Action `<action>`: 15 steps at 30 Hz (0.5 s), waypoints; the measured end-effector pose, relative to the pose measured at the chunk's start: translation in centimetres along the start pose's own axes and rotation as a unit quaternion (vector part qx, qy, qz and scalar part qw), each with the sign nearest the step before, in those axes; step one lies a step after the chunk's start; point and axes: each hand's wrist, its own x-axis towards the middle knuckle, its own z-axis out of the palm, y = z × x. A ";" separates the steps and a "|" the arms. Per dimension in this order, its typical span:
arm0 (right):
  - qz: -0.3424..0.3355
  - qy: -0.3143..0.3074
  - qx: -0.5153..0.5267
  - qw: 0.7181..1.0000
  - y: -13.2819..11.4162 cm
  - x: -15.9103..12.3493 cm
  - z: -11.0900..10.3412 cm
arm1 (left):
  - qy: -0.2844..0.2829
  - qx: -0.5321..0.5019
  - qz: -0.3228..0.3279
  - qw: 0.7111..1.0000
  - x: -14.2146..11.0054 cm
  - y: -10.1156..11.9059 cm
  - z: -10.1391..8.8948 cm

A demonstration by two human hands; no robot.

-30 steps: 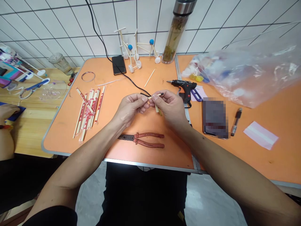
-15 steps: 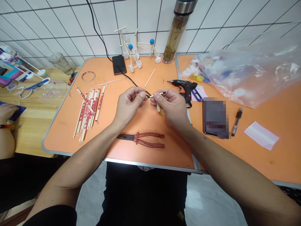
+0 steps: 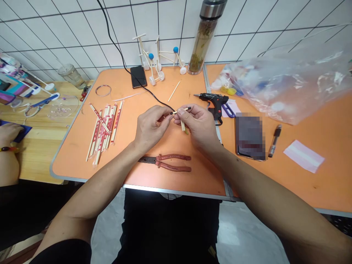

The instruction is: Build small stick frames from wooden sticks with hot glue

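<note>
Over the middle of the orange table, my left hand (image 3: 151, 126) and my right hand (image 3: 202, 126) meet at a small piece made of wooden sticks (image 3: 183, 126). A short cross stick with black ends lies between my fingertips, and a second stick points down from my right hand. My right thumb and fingers are closed around the piece. My left thumb and forefinger pinch the black end at its left. Pliers with red handles (image 3: 173, 157) lie below my hands. A black glue gun (image 3: 213, 101) rests just beyond my right hand.
Wrapped chopsticks (image 3: 103, 128) lie left; a loose stick (image 3: 174, 91) lies ahead. Stick models with blue balls (image 3: 151, 56), a phone (image 3: 138, 77) and a tea bottle (image 3: 202, 44) are at the back. Right are a plastic bag (image 3: 288, 80), another phone (image 3: 249, 135) and a pen (image 3: 275, 141). Another person's hand (image 3: 9, 132) is left.
My left hand has turned slightly, its fingers curling further over, and still pinches the black end. My right hand keeps its hold on the piece. The view has shifted slightly.
</note>
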 end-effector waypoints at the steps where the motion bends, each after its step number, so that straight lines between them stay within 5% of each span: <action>1: 0.001 -0.001 0.002 1.000 0.0 0.0 0.0 | 0.002 0.004 0.004 1.000 0.0 0.0 0.0; 15: -0.010 0.000 -0.005 1.000 0.2 0.2 -0.3 | -0.017 -0.075 -0.072 0.994 -0.1 0.1 0.7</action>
